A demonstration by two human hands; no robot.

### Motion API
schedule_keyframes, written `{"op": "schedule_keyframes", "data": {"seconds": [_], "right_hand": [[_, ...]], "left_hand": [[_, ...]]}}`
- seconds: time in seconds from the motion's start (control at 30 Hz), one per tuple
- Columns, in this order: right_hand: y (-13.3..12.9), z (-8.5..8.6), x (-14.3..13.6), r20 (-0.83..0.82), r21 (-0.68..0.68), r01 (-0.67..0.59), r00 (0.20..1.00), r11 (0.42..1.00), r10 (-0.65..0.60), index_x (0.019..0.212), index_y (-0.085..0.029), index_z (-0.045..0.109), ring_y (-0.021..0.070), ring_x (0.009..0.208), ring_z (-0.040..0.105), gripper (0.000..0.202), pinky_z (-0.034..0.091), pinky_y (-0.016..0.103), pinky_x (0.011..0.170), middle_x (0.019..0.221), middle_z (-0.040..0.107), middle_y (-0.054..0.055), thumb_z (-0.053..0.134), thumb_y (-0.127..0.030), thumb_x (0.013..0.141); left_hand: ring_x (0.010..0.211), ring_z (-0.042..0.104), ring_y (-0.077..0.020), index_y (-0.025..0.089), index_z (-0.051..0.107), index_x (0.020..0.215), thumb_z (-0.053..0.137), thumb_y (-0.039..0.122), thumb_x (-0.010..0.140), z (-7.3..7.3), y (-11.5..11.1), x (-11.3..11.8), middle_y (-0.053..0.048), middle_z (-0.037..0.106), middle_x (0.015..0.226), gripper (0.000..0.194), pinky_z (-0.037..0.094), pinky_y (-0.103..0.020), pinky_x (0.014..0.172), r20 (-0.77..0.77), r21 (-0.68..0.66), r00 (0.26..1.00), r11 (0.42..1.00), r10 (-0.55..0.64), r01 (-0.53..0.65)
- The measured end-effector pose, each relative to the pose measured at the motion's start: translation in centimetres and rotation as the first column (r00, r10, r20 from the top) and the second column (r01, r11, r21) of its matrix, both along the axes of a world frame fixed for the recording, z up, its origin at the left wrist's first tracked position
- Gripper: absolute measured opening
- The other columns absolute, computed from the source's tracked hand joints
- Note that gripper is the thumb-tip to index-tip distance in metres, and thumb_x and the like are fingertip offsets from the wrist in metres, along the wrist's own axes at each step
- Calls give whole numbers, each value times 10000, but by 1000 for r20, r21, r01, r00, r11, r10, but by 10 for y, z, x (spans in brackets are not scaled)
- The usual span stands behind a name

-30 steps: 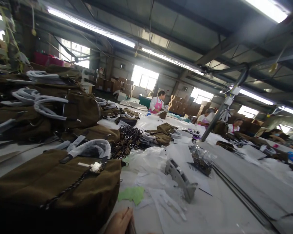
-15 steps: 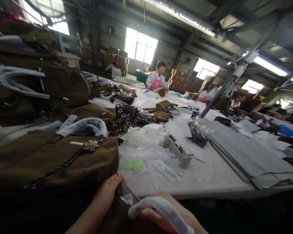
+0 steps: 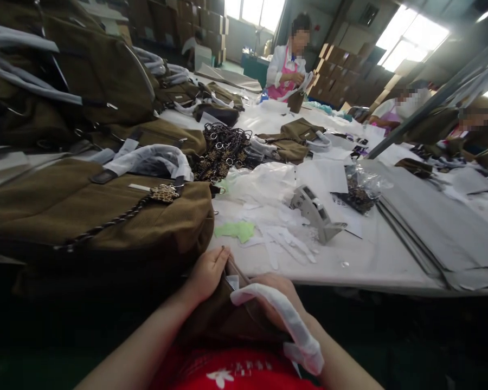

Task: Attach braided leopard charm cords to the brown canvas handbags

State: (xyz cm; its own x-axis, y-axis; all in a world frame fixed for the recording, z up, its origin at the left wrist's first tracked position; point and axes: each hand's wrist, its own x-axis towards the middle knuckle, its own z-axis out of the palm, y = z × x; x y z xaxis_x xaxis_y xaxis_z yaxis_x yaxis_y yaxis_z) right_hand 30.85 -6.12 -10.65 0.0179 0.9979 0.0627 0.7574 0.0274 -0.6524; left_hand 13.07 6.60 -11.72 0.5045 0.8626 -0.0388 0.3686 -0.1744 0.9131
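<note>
Right, left hand (image 3: 207, 273) has the corner of a brown handbag (image 3: 219, 314) pinched, thumb up on the rim. Bag's in the lap at the table's (image 3: 374, 273) near edge, up against the red shirt (image 3: 195, 371). Zipper (image 3: 230, 284) sits between the hands. Right hand (image 3: 274, 286) is apart from the left, by the rim behind the wrapped handle (image 3: 287, 311); fingertips hidden, can't tell its grip.

I'd hold that corner taut so the zipper edge lies straight, and ease the handle aside without tearing its wrap; it crosses the right hand and hides the work.

Around it: olive handbag (image 3: 106, 211) with leopard-print charm (image 3: 165, 193) fills the near left, crowding the left hand. Cord-and-charm pile (image 3: 223, 154) behind. Green scrap (image 3: 236, 231) and white strips (image 3: 284, 238) litter the near edge, could snag. Then tape dispenser (image 3: 317, 214), clear plastic bag (image 3: 360, 187) of charms, grey sheets (image 3: 443, 216) toward the near right corner.
</note>
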Motion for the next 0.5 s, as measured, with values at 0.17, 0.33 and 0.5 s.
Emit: {"op": "schedule_keyframes", "data": {"seconds": [0.17, 0.33, 0.5], "right_hand": [[22, 15, 33, 89, 127, 157, 982, 980, -168, 890, -212, 706, 187, 755, 657, 207, 487, 304, 740, 835, 734, 54, 519, -291, 931], [54, 12, 49, 162, 106, 180, 967, 978, -195, 916, -211, 700, 172, 729, 644, 152, 465, 289, 704, 817, 718, 31, 577, -298, 896], [87, 11, 35, 233, 29, 84, 968, 996, -88, 971, -202, 696, 165, 735, 631, 152, 454, 291, 722, 898, 700, 44, 592, -271, 885]], "left_hand": [[644, 546, -189, 196, 561, 672, 337, 451, 954, 3, -1, 7, -34, 608, 650, 442, 396, -303, 641, -122, 58, 990, 995, -68, 75], [642, 536, -176, 178, 613, 690, 353, 479, 948, -2, 4, 5, -16, 592, 636, 474, 404, -289, 641, -26, -28, 996, 996, -80, 79], [605, 511, -156, 160, 643, 721, 360, 498, 947, -7, 4, -1, 5, 551, 594, 495, 404, -263, 602, 92, -109, 994, 992, -60, 70]]}}
